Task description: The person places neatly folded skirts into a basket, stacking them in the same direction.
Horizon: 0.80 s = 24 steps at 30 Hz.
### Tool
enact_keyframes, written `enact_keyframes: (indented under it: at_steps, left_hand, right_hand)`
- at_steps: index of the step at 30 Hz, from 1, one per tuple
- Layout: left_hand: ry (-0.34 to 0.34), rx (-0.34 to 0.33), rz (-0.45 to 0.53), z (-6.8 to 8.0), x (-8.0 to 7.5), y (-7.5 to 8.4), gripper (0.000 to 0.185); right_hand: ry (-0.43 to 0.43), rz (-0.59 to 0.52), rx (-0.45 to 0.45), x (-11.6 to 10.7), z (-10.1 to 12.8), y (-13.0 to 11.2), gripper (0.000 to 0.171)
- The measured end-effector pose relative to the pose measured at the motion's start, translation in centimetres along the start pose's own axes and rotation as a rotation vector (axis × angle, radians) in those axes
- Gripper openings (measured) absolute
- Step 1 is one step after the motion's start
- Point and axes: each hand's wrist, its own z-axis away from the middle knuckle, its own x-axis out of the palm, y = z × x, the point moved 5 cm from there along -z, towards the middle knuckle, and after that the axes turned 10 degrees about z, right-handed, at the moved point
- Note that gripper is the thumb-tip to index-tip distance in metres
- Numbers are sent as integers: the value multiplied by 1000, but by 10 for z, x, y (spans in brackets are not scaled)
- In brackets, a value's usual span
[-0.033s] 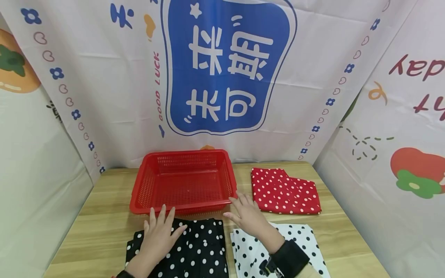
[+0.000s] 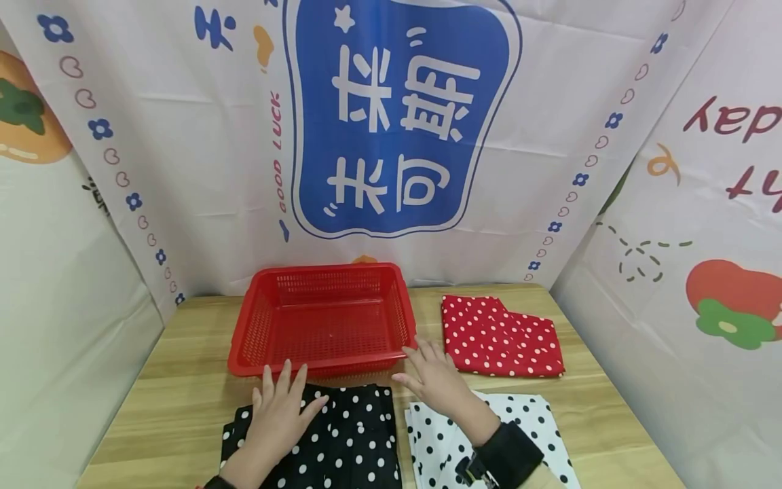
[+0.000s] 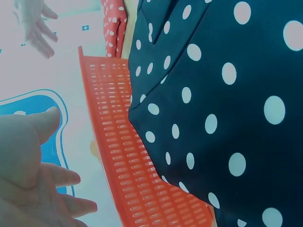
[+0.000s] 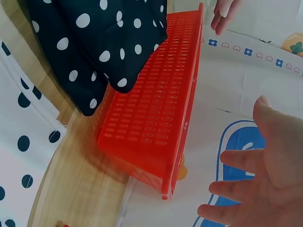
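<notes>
I compare the head view with the earlier frame and see no shift: both hands and every cloth keep their places. My left grip stays wide, fingers spread over the folded black dotted cloth, which lies on the worktop before the red basket. My right grip is also wide, fingers spread near the basket's right front corner; the right wrist view shows it apart. The white dotted cloth lies right of the black one, the red dotted cloth beyond it.
</notes>
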Motion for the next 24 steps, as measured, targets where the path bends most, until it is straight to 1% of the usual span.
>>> enact_keyframes:
  at_steps: [4,8,10,12,14,16,20,24]
  left_hand:
    - [9,-6,1,1,0,-2,71]
    - [-4,-37,1,4,2,-10,72]
    - [-20,-79,3,6,4,-18,72]
    - [-41,-132,4,7,8,-28,74]
    - [-65,-197,3,7,13,-39,76]
    - [-88,-253,9,9,18,-52,80]
    - [-123,-362,13,13,26,-75,85]
    - [-138,-435,2,20,29,-93,95]
  right_hand:
    - [4,-7,-3,0,0,-3,61]
    - [0,-71,-12,6,0,-6,59]
    - [-17,-114,-21,13,1,-8,59]
    - [-52,-133,-12,22,2,-10,61]
    - [-93,-142,12,31,4,-11,63]
    - [-127,-123,35,40,7,-13,63]
    - [-168,-104,71,55,11,-16,59]
    - [-216,-139,120,70,14,-17,59]
